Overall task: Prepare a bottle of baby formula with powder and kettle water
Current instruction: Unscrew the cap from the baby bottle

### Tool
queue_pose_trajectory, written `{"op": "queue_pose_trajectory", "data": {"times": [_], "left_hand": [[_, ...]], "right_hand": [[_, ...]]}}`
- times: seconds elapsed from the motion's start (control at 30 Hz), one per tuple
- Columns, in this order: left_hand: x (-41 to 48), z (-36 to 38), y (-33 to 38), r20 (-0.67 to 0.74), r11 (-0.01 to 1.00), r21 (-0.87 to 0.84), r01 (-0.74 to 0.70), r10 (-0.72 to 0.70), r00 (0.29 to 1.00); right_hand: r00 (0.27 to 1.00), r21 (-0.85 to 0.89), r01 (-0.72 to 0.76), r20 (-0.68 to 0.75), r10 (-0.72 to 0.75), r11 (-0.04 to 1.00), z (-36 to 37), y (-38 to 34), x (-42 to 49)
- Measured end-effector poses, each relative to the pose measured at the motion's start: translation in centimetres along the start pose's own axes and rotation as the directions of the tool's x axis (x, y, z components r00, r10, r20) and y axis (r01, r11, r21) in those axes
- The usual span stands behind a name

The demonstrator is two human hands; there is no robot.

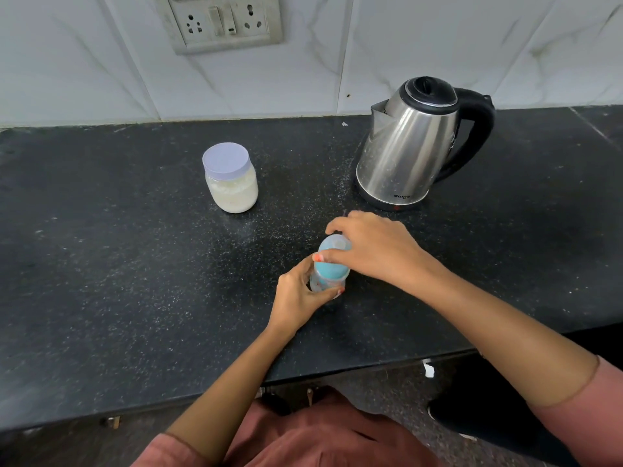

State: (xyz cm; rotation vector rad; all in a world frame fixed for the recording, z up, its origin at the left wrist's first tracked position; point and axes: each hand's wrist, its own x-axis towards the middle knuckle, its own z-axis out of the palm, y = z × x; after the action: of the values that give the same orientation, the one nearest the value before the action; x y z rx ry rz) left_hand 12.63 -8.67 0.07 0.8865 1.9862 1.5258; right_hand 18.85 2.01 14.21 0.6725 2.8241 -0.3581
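So the baby bottle (326, 281) was low over the black counter (118, 264), just in front of the kettle (411, 146) and a bit to its left. Left hand (296, 298) was wrapped round the bottle's lower body, and right hand (374, 247) sat over the top, thumb and fingers curled round the clear cap (334, 245). The powder jar (231, 178), lid on, stood well off to the kettle's left.

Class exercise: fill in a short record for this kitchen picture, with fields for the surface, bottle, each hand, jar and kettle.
surface: black speckled counter
bottle: blue collar, top still on
left hand: grips the bottle's body
right hand: grips the bottle's top from above
jar: lid on, pale powder inside
kettle: steel, lid shut, right of the jar
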Motion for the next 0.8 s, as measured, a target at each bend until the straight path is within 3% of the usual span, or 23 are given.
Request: {"op": "queue_pose_trajectory", "data": {"times": [0.13,0.3,0.4,0.5,0.57,0.67,0.8], "left_hand": [[0.04,-0.03,-0.12,0.010,1.000,0.001,-0.016,0.016,1.000],[0.10,0.01,-0.42,0.015,1.000,-0.014,-0.003,0.003,1.000],[0.15,0.01,-0.53,0.015,1.000,-0.010,-0.002,0.003,1.000],[0.12,0.02,-0.61,0.024,1.000,-0.008,0.003,-0.003,1.000],[0.08,0.02,-0.54,0.025,1.000,-0.006,0.003,-0.003,1.000],[0.11,0.04,-0.42,0.031,1.000,-0.010,0.012,-0.012,0.999],[0.12,0.04,-0.57,0.026,1.000,-0.007,0.017,-0.017,1.000]], "right_hand": [[0.999,-0.006,0.012,0.052,-0.012,1.000,-0.13,-0.52,-0.03],[0.969,-0.022,0.193,0.162,-0.187,0.981,-0.80,-0.70,0.02],[0.952,0.055,0.236,0.185,-0.242,0.970,-0.42,-0.31,0.44],[0.960,0.156,0.188,0.179,-0.215,0.970,-0.17,0.01,0.62],[0.988,0.181,0.106,0.091,-0.124,0.978,-0.21,0.10,0.45],[1.000,0.066,-0.003,-0.010,0.004,0.998,-0.23,0.03,0.44],[0.998,0.043,0.051,0.019,-0.052,0.998,-0.36,-0.14,0.26]]}}
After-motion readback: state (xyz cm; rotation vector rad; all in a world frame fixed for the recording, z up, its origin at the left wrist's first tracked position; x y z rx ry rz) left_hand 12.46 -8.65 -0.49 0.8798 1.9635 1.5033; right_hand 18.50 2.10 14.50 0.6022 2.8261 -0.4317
